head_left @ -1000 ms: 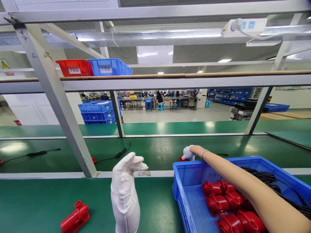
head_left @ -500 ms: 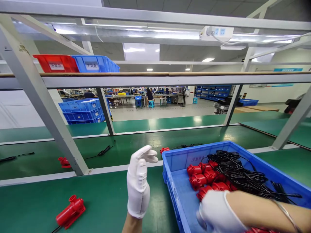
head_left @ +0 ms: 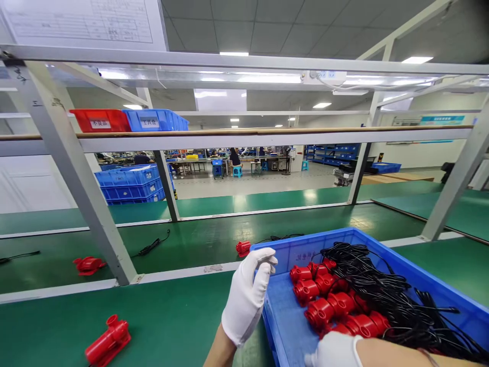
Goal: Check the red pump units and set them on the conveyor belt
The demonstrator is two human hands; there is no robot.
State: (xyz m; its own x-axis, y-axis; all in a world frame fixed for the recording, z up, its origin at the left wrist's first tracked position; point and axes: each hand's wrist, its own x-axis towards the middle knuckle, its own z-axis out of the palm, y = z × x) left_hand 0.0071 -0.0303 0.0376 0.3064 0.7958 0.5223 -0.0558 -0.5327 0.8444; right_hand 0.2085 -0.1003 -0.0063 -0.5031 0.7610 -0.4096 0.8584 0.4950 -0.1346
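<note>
My left hand (head_left: 248, 298), in a white glove, hovers by the near left wall of a blue crate (head_left: 280, 318). Its fingers are curved and the thumb stands apart, with nothing between them. My right hand (head_left: 333, 351), also gloved, reaches low into the crate at the bottom of the view, beside red plastic pump-like units (head_left: 319, 312). Its fingers are mostly hidden, so whether it grips anything does not show. Bundled black cables (head_left: 378, 275) fill the crate's right part. A single red pump-like unit (head_left: 109, 340) lies on the green bench at left.
Across the white rail, the green belt (head_left: 198, 239) carries a red unit (head_left: 88, 265) at left and another red unit (head_left: 243, 248) behind the crate. A slanted metal post (head_left: 95, 204) stands at left. Red (head_left: 101, 120) and blue (head_left: 156, 120) bins sit on the overhead shelf.
My left hand has shifted right, up against the crate's edge. My right hand has moved lower in the view, uncovering more red units. The camera has tilted upward; units on the belt appear farther left.
</note>
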